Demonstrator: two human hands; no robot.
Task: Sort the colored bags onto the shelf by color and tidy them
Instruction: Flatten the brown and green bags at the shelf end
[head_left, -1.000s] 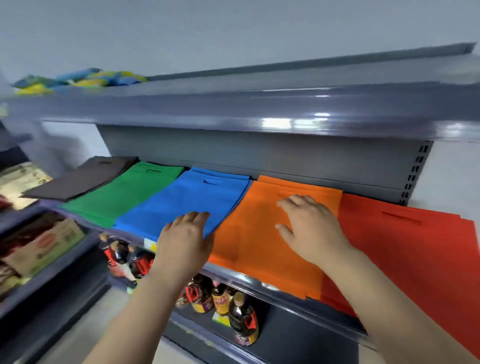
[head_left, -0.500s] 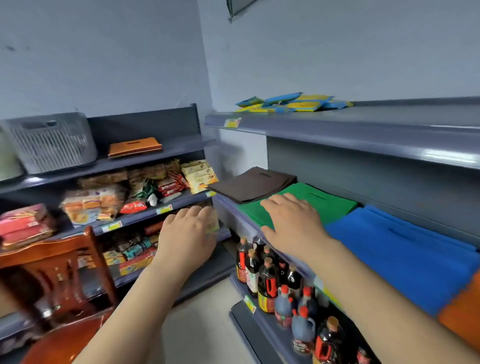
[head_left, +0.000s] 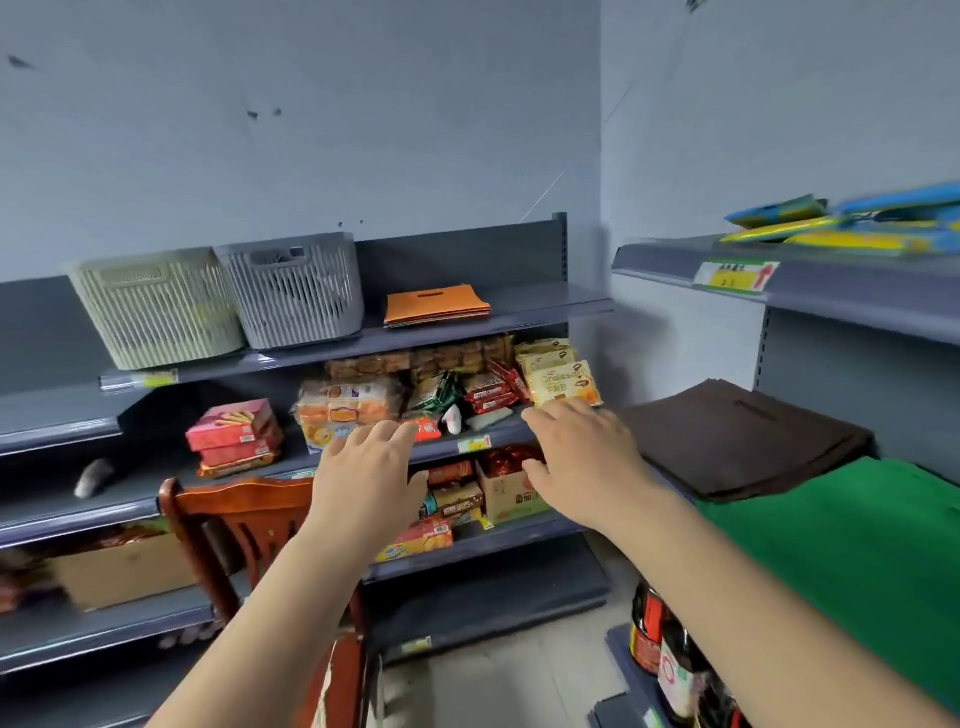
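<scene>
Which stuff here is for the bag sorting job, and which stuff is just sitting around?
For the job:
orange bags on the far shelf
brown bags
green bags
left hand and right hand, both holding nothing

Just sitting around:
two baskets
snack packets
pink boxes
wooden chair
sauce bottles

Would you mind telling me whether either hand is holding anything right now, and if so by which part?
Nothing is held. The left hand and right hand are both open in mid-air, fingers extended, in front of the snack shelf.
</scene>
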